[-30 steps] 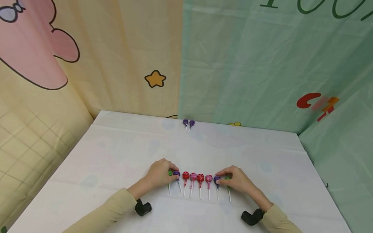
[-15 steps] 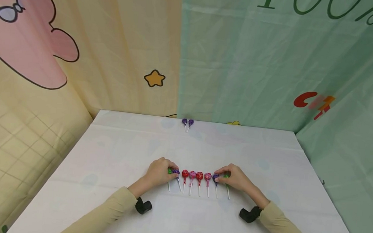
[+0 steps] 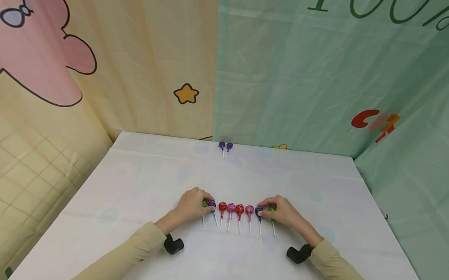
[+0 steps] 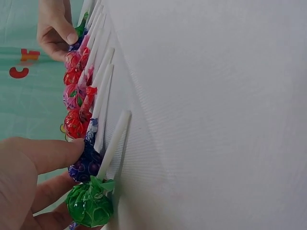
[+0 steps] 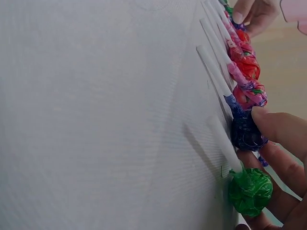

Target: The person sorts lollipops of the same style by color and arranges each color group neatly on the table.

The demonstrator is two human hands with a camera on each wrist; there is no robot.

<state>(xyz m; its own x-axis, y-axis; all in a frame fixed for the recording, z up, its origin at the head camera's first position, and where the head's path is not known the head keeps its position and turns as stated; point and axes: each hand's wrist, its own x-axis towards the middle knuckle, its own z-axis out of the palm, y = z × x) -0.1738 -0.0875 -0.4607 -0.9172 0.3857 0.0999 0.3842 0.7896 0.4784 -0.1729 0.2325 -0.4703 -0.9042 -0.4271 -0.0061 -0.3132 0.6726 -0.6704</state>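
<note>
A row of wrapped lollipops lies across the white table, sticks toward me. My left hand (image 3: 192, 204) pinches the purple lollipop (image 4: 86, 165) near the row's left end between thumb and fingers. Against its other fingers sits a green lollipop (image 4: 90, 203), the outermost on that side. Likewise, my right hand (image 3: 283, 211) pinches a purple lollipop (image 5: 247, 132) near the right end, with a green lollipop (image 5: 250, 191) beside its lower fingers. Between the hands are a left red lollipop (image 3: 223, 206), a left pink one (image 3: 231, 208), a second red (image 3: 239, 209) and a second pink (image 3: 249, 209).
Two more purple lollipops (image 3: 229, 146) lie at the far edge of the white table (image 3: 152, 166), their sticks converging. Printed curtains (image 3: 287, 76) hang behind and beside it. A black wrist device (image 3: 173, 244) is on the left wrist, another (image 3: 298, 254) on the right.
Both hands keep their hold on the purple lollipops at almost the same places. The head view has shifted slightly; the row appears a little higher and farther left.
</note>
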